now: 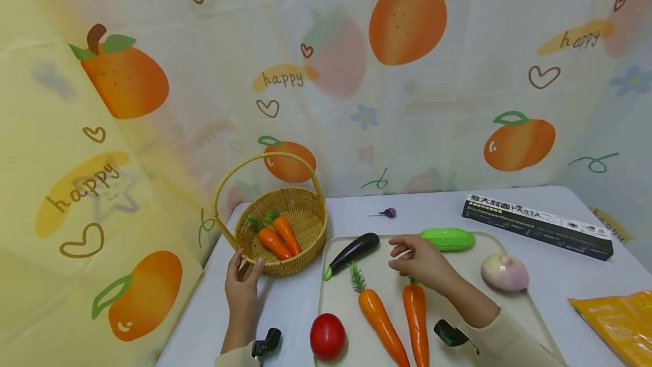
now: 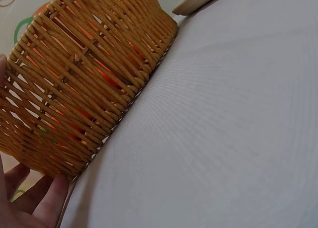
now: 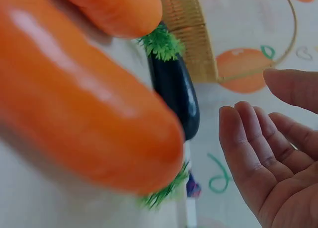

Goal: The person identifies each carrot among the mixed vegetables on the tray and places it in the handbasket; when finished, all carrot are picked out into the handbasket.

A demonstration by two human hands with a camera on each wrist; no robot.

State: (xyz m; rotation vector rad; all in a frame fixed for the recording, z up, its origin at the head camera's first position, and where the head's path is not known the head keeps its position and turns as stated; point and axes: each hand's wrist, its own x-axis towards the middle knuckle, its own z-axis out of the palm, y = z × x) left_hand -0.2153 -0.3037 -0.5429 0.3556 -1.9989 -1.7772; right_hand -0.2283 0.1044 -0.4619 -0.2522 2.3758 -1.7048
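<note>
At the left, a wicker basket (image 1: pixel 300 259) with a tall handle holds two small carrots (image 1: pixel 275 242). My left hand (image 1: pixel 243 285) grips its near side; in the left wrist view the fingertips (image 2: pixel 54 195) touch the woven wall (image 2: pixel 84 79). Over the tray, my right hand (image 1: pixel 420 262) is raised with relaxed fingers and holds nothing, between an eggplant (image 1: pixel 356 251) and a green cucumber-like vegetable (image 1: pixel 448 239). Below it lie two large carrots (image 1: pixel 382 321). The right wrist view shows the palm (image 3: pixel 283 173), a carrot (image 3: pixel 89 104) close up and the eggplant (image 3: pixel 174 89).
The cream tray (image 1: pixel 326 293) also bears a tomato (image 1: pixel 327 337) and a purple-white onion or turnip (image 1: pixel 504 272). Behind it lies a lollipop (image 1: pixel 389 212). A black and white pasta box (image 1: pixel 540 228) sits at the back right, and an orange packet (image 1: pixel 618 321) at the right edge.
</note>
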